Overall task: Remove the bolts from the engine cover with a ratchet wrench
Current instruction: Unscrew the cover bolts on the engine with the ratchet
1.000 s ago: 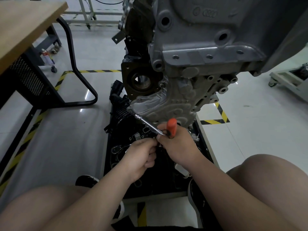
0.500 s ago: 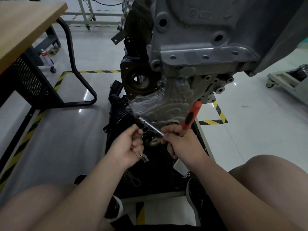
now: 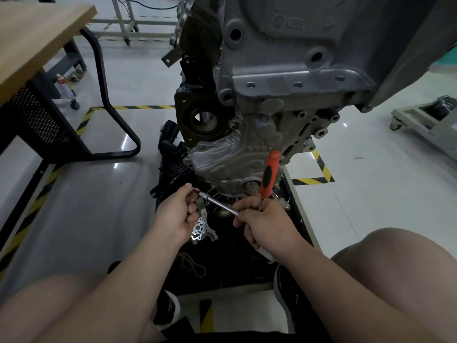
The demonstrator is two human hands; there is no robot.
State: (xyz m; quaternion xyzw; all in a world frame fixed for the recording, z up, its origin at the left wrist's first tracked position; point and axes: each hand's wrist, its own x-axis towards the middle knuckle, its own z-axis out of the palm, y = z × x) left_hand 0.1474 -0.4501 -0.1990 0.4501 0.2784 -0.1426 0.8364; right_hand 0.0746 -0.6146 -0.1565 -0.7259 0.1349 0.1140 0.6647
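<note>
Just below the grey engine cover (image 3: 235, 167), a person's left hand (image 3: 176, 214) pinches the socket end of a ratchet wrench (image 3: 218, 204). Its steel extension slants down to the right hand (image 3: 268, 220), which grips the tool's head. The orange handle (image 3: 270, 173) stands upright before the cover's lower right edge.

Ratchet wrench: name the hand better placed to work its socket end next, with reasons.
Left, probably. The left hand pinches at the socket end, while the right hand grips the ratchet wrench at its head, orange handle up, and is busy steadying it.
</note>
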